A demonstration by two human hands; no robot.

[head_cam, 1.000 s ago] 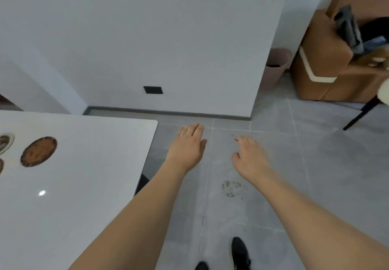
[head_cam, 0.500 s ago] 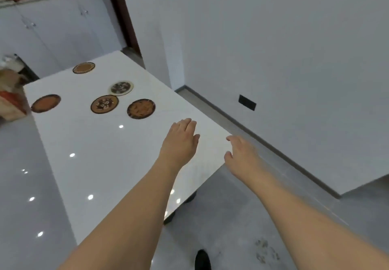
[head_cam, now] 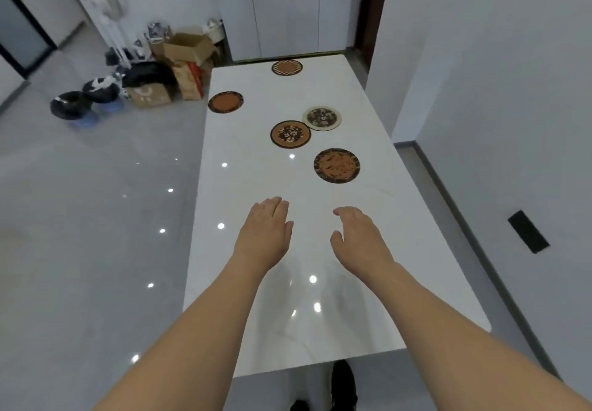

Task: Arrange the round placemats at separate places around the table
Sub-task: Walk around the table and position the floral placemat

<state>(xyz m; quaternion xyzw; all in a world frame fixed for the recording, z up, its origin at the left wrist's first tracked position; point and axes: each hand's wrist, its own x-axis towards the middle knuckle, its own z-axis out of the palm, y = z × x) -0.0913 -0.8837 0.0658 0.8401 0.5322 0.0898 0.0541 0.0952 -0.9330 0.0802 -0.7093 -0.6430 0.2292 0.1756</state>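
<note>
We hold both hands out over the near end of the bench (head_cam: 256,330), left hand (head_cam: 264,234) and right hand (head_cam: 360,239) palm down, each grip open and empty. Five mats lie on it: one at the far edge (head_cam: 287,67), one by the left edge (head_cam: 225,102), already set apart, we judge. Three cluster toward the right edge: a pale mat (head_cam: 322,118), a brown mat (head_cam: 290,134), a dark mat (head_cam: 336,165) nearest us. Nothing blocks our reach. Boxes (head_cam: 187,47) sit on the floor beyond the far left corner.

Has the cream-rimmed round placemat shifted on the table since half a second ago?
No. The cream-rimmed round placemat sits just beyond the brown floral placemat, as before; only the camera turned.
</note>
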